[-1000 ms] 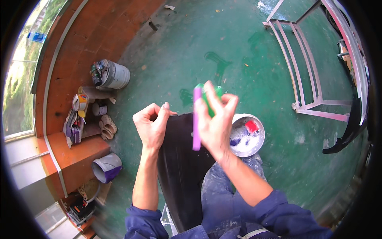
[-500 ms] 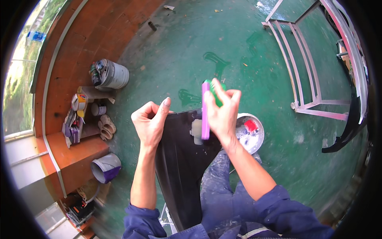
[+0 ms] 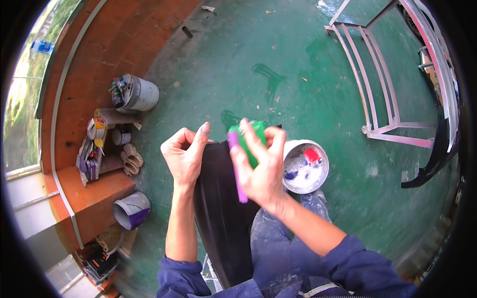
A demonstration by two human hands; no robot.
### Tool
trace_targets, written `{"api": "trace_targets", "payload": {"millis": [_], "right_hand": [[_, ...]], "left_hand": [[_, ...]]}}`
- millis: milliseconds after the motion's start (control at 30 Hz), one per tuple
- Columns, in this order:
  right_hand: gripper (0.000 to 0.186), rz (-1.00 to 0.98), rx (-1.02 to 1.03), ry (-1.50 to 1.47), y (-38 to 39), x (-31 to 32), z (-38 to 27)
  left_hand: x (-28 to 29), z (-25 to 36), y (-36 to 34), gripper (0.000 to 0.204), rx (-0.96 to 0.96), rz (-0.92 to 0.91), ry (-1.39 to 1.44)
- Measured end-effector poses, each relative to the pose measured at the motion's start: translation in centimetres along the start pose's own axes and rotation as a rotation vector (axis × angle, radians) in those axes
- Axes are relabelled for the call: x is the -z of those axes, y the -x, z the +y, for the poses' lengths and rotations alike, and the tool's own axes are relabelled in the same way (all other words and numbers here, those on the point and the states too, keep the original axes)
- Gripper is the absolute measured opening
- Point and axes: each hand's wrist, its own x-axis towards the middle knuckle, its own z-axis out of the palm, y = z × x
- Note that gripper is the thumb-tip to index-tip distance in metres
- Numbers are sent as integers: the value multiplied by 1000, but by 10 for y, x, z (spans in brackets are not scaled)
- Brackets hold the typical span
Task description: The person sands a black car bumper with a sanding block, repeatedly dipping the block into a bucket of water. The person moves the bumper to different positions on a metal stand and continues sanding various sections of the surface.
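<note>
A long black panel (image 3: 218,213), like a car body part, lies in front of me along my left thigh. My left hand (image 3: 181,158) pinches its far left edge, thumb pointing up. In my right hand (image 3: 264,178) is a green sanding block (image 3: 257,134) with a purple face, held upright over the upper part of the panel. The hand and block cover the pale patch there. Just right of it stands a white bucket (image 3: 326,171) of foamy water, with a red block (image 3: 311,155) and a bluish piece inside.
On the left, by a brick wall, stand a lidded pail (image 3: 144,94), a low shelf (image 3: 117,116) of supplies, clogs (image 3: 131,159) and a purple-and-white bucket (image 3: 133,207). A metal frame stand (image 3: 372,84) is at right. Wet marks show on the green floor (image 3: 268,74).
My right hand has moved the sanding block left and nearer to me across the panel, covering the pale patch. My left hand keeps its grip on the edge, almost in place.
</note>
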Motion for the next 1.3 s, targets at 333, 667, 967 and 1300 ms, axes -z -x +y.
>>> {"api": "trace_targets", "payload": {"millis": [333, 667, 967, 1300], "right_hand": [[55, 20, -53, 43, 6, 9, 28], [51, 115, -142, 53, -10, -1, 32], [54, 87, -119, 67, -13, 4, 36], [60, -15, 65, 10, 17, -4, 4]], "left_hand": [[-1, 1, -1, 52, -9, -49, 8], [9, -2, -4, 51, -9, -82, 61], [10, 28, -18, 33, 130, -450, -407], [15, 23, -17, 53, 150, -386, -626]]}}
